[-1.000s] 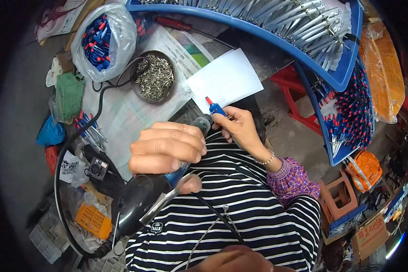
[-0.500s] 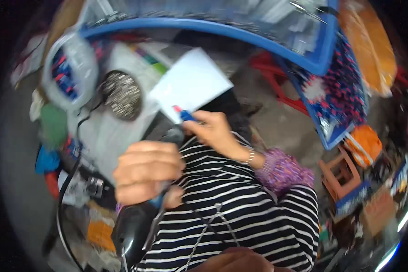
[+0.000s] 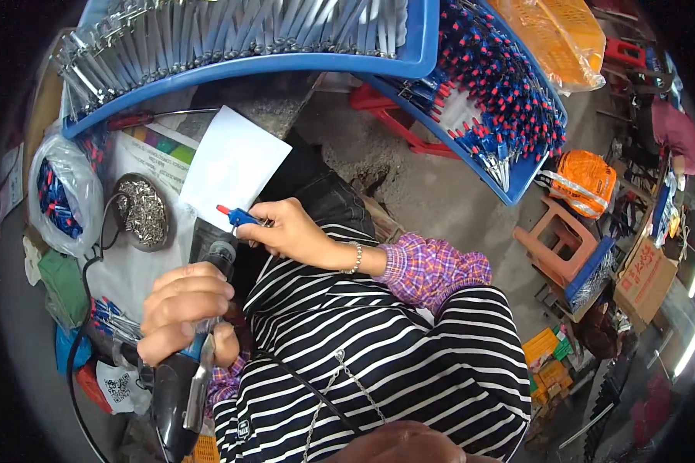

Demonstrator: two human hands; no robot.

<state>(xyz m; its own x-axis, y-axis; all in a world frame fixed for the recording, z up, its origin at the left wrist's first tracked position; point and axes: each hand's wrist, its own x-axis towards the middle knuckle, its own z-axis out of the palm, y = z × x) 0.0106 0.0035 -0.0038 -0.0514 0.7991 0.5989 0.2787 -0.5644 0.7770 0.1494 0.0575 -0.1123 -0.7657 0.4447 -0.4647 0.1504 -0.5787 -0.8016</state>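
Note:
My left hand [image 3: 184, 310] is closed around a corded power tool that looks like an electric screwdriver [image 3: 176, 397], its black body below the fist and its nose pointing up and to the right. Just beyond the nose, my right hand [image 3: 292, 233] pinches a small blue plastic piece with a red tip [image 3: 239, 217]. Whether the piece touches the tool's nose I cannot tell. Behind the piece lies a white square sheet [image 3: 239, 158]. A dark bowl [image 3: 167, 238] of small metal fasteners [image 3: 144, 212] sits left of the sheet.
A blue tray [image 3: 286, 66] of flat metal strips spans the far side. Another blue tray [image 3: 510, 194], full of blue-and-red pieces, stands at right over a red stool [image 3: 394, 116]. A plastic bag [image 3: 85, 177] of similar pieces is at left. The tool's black cord [image 3: 73, 363] loops at left.
The whole view has shifted, so hands and surroundings appear farther left, and the picture is sharper now. Both hands keep their hold, with the blue piece still close to the tool's nose.

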